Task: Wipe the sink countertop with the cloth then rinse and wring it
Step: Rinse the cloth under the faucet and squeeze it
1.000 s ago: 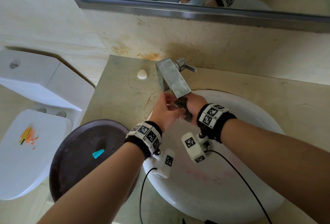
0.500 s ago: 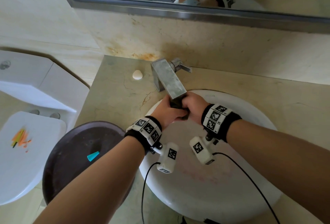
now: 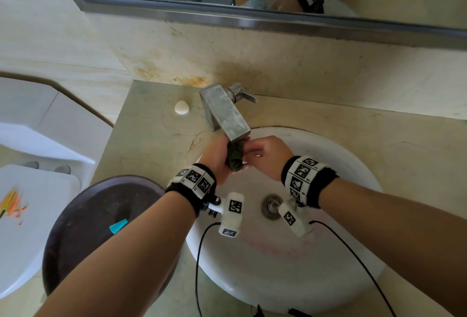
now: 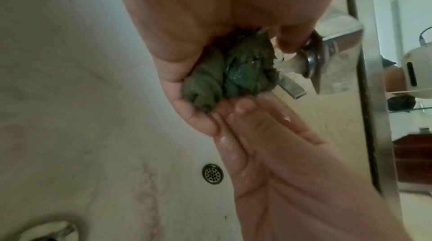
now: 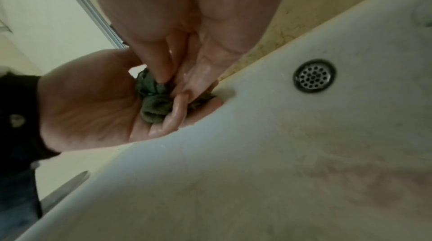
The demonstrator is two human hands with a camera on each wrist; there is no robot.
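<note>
A dark green cloth point(image 3: 235, 158), wet and twisted into a short roll, hangs just under the faucet spout point(image 3: 227, 116) above the white sink bowl point(image 3: 328, 253). My left hand point(image 3: 223, 156) grips its left side, thumb and fingers curled round it. From the right, my right hand point(image 3: 249, 153) pinches the cloth point(image 5: 151, 104) between its thumb and wet, nearly straight fingers point(image 4: 254, 115). The cloth point(image 4: 224, 76) bulges out of my left palm. The beige countertop point(image 3: 151, 139) lies around the bowl.
The drain point(image 3: 271, 206) sits below my wrists, and an overflow hole point(image 5: 314, 75) is in the bowl wall. A white soap piece point(image 3: 182, 107) lies left of the faucet. A dark round basin point(image 3: 88, 228) holds a teal item point(image 3: 118, 225). A toilet point(image 3: 25, 215) stands at the left.
My hands were clasped tight together round the cloth under the spout. Now they have come slightly apart, the right fingers have straightened, and the twisted cloth shows between them.
</note>
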